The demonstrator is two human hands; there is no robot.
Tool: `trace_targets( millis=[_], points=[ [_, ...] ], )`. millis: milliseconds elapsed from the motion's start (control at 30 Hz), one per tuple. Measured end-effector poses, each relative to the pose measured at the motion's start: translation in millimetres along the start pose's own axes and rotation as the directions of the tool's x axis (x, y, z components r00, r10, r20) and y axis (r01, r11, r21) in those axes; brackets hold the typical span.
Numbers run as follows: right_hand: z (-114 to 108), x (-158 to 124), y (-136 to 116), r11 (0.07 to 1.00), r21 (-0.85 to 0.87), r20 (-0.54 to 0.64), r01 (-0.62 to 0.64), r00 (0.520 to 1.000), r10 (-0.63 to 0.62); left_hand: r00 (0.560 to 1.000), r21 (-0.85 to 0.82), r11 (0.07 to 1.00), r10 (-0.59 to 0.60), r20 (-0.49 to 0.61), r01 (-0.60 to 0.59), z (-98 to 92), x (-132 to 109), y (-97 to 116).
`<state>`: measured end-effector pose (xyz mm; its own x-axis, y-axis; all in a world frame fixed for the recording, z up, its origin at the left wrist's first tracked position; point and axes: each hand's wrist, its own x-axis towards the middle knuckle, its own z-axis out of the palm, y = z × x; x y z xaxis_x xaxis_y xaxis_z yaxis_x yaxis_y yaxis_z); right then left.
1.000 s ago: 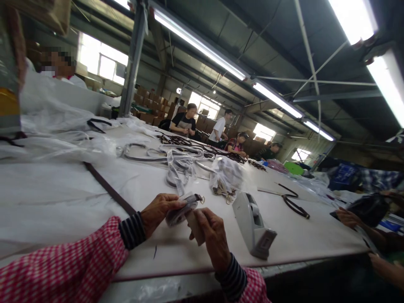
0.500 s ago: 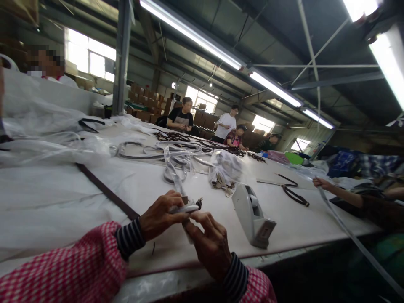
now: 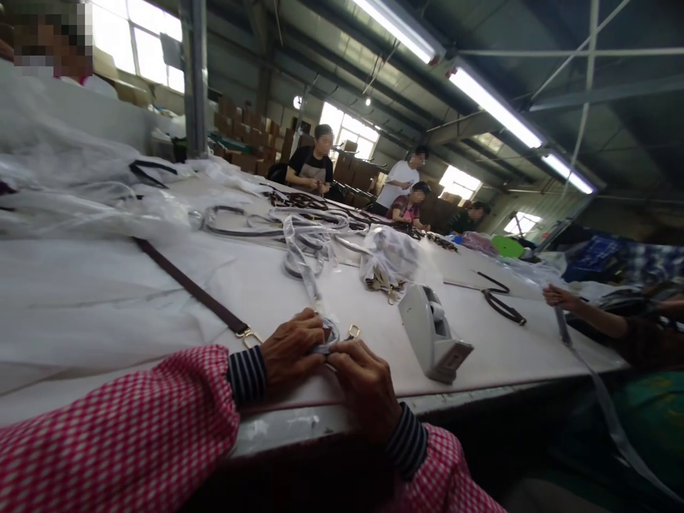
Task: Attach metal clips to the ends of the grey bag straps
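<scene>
My left hand (image 3: pixel 291 349) and my right hand (image 3: pixel 363 381) meet near the front edge of the white table (image 3: pixel 256 299). Both are closed on the end of a plastic-wrapped strap (image 3: pixel 320 342) that carries a gold clasp (image 3: pixel 353 331). The wrapped strap trails away from my hands toward a heap of wrapped straps (image 3: pixel 299 239). A bare brown strap (image 3: pixel 187 285) with a gold clasp lies just left of my left wrist.
A grey tape dispenser (image 3: pixel 432 342) stands right of my hands. A plastic bag of gold hardware (image 3: pixel 387 267) lies behind it. A dark strap (image 3: pixel 499 303) lies farther right, where another person's hand (image 3: pixel 558 296) holds a long strip. Several people work at the far end.
My hands have come down from above the table onto its surface near the front edge, still on the wrapped strap end. The view has tilted down; the person at right keeps pulling a strip.
</scene>
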<state>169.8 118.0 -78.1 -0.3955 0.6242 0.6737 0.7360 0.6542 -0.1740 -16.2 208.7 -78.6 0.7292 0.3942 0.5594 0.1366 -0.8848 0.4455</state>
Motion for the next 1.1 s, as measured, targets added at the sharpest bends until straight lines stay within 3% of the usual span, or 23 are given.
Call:
trace_targets(
  millis=[267, 400, 467, 600, 800, 900, 1000, 1100],
  points=[
    [-3.4, 11.9, 5.3, 0.999, 0.034, 0.106, -0.014, 0.994, 0.011, 1.0, -0.024, 1.0, -0.003, 0.015, 0.004, -0.5, 1.5, -2.0],
    [-8.6, 17.3, 11.1, 0.976, 0.159, 0.183, -0.152, 0.976, 0.122, 0.999, -0.102, 0.993, -0.051, 0.001, 0.051, -2.7, 1.4, -5.5],
    [-11.3, 21.4, 15.3, 0.931, 0.248, 0.231, -0.266, 0.95, 0.21, 0.986, -0.162, 0.973, -0.167, -0.004, 0.164, -4.7, 1.7, -4.5],
    [-12.7, 30.8, 20.9, 0.823, 0.351, 0.315, -0.446, 0.885, 0.344, 0.91, -0.285, 0.883, -0.409, -0.075, 0.373, -5.7, 2.5, -0.8],
    [-7.9, 45.0, 29.1, 0.648, 0.433, 0.411, -0.627, 0.777, 0.478, 0.901, -0.348, 0.879, -0.4, -0.166, 0.326, -1.5, 2.7, -1.5],
    [-8.5, 53.9, 34.1, 0.619, 0.449, 0.47, -0.644, 0.76, 0.45, 0.873, -0.478, 0.817, -0.452, -0.185, 0.321, -0.2, 5.1, -2.3],
    [-10.9, 61.5, 36.0, 0.602, 0.46, 0.572, -0.653, 0.737, 0.362, 0.818, -0.641, 0.69, -0.551, -0.163, 0.336, 1.0, 8.6, -1.8],
    [-11.2, 65.1, 37.1, 0.587, 0.451, 0.616, -0.673, 0.71, 0.341, 0.792, -0.69, 0.636, -0.593, -0.149, 0.346, 2.9, 9.9, -1.7]
  ],
)
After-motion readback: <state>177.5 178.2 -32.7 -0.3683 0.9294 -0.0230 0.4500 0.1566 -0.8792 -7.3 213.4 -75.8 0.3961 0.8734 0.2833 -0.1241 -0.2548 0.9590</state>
